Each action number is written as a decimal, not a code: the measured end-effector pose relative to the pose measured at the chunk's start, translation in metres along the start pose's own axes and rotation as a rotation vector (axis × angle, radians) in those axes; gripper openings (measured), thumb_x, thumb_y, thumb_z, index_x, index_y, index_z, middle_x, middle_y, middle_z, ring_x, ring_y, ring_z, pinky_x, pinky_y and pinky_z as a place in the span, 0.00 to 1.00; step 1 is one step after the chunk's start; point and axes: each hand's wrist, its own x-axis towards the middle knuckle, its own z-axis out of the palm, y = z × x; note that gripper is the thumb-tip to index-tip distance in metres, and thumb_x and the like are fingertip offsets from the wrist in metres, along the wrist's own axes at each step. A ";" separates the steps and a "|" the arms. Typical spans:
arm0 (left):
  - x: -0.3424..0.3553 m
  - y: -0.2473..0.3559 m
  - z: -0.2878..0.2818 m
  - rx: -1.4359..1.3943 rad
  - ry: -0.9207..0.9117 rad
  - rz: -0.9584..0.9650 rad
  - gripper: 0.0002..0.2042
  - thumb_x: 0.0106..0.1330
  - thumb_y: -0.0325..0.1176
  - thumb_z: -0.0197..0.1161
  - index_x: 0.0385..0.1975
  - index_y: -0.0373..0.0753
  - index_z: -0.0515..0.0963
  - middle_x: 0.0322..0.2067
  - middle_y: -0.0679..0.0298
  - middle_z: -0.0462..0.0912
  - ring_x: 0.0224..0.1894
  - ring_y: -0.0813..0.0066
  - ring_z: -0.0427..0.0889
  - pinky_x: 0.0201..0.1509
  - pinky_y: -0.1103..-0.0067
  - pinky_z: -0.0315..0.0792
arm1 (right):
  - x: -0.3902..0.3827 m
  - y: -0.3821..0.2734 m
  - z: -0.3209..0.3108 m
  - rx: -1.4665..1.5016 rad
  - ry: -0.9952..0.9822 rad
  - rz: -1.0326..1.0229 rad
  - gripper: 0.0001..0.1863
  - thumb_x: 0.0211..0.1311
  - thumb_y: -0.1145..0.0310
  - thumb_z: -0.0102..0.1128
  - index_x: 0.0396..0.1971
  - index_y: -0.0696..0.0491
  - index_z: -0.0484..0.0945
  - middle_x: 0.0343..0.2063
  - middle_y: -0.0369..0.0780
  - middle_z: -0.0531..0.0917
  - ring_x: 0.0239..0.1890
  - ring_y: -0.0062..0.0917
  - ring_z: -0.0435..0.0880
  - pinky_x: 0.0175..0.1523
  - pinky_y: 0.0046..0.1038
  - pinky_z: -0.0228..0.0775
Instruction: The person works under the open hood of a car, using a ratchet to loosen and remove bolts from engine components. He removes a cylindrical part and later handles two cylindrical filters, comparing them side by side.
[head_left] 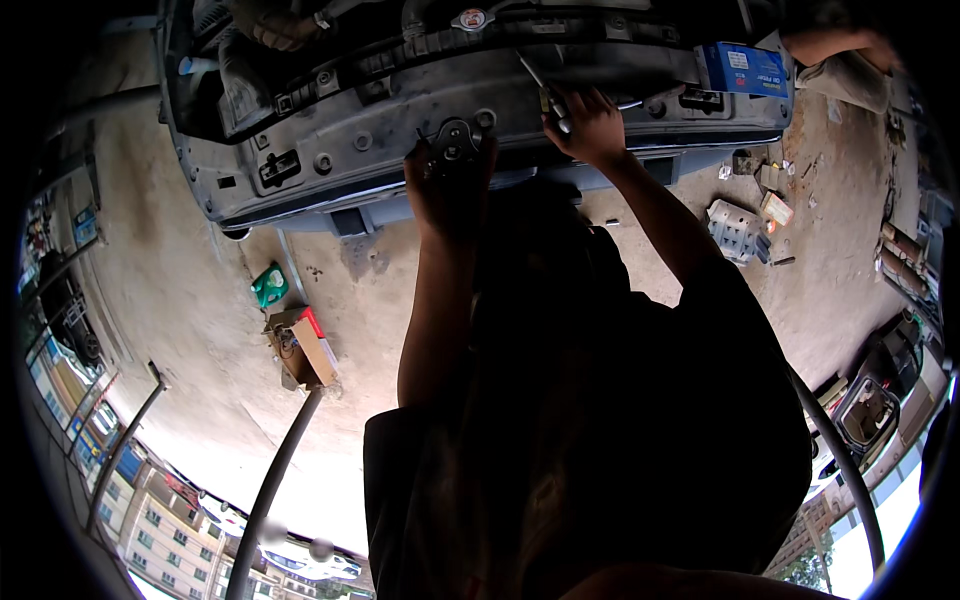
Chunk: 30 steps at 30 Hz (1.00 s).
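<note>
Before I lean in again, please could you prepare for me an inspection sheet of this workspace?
Surface: car front panel, dusty, with round holes and slots.
Things in hand: dark metal part; slim metal tool.
Clutter: blue box at the panel's right end; on the floor, green jug, open cardboard box and pale perforated piece.
Hands: left hand grips the dark part; right hand is at the tool, grip unclear.
Cables: cannot be told in the dark engine bay.
Surroundings: stained floor; another person's arm at upper right.
</note>
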 end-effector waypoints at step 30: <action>-0.020 -0.009 0.115 0.269 -0.757 0.499 0.21 0.73 0.44 0.55 0.62 0.47 0.65 0.67 0.59 0.70 0.72 0.60 0.68 0.82 0.54 0.50 | 0.028 -0.182 -0.181 1.526 0.145 0.904 0.23 0.71 0.62 0.51 0.57 0.61 0.80 0.23 0.33 0.76 0.22 0.15 0.70 0.27 0.21 0.59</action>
